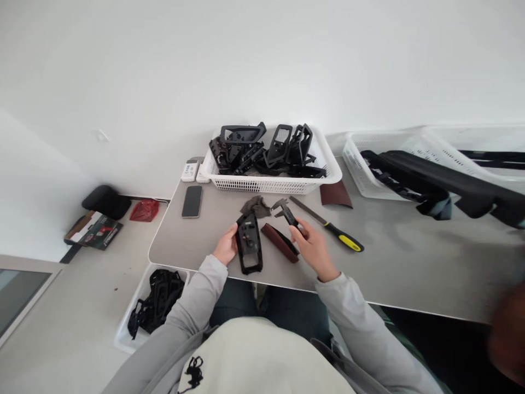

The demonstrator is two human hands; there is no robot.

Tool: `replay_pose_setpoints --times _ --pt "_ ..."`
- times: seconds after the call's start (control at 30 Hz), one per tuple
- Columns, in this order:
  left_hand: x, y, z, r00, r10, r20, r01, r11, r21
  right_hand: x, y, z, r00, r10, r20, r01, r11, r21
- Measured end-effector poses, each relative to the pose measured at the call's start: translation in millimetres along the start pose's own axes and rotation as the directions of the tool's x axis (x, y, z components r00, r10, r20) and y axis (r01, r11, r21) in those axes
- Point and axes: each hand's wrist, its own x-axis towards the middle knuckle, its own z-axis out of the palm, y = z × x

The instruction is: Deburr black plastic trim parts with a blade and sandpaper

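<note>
My left hand grips the left edge of a black plastic frame part, which is tilted upright near the table's front edge. In my right hand is a black caliper, its jaws pointing up and left, away from the part. A dark red folded strip lies between the part and my right hand. Behind the part sits a crumpled grey-brown cloth. To the right of the caliper rests a file with a yellow and black handle.
A white basket of black parts stands at the back. Dark red sandpaper lies beside it, a phone at left. More white baskets with long black parts are at right. A bin of parts stands lower left. A blurred person shows at lower right.
</note>
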Motion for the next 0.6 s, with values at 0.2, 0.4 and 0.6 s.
replay_pose_setpoints --times 0.2,0.4,0.6 --pt "-26.0 -1.7 10.1 0.973 0.133 0.189 -0.103 0.982 -0.160 -28.6 -12.6 19.8 0.981 0.150 0.124 -0.182 0.934 0.308" --pt "-54.4 10.6 5.2 0.947 0.079 0.310 -0.039 0.991 -0.130 -35.4 -22.4 19.4 0.981 0.186 0.058 -0.194 0.910 0.365" --pt "-60.8 13.3 3.5 0.929 -0.191 0.317 0.195 0.981 0.017 -30.4 -34.0 21.4 0.978 0.103 0.180 -0.169 0.898 0.405"
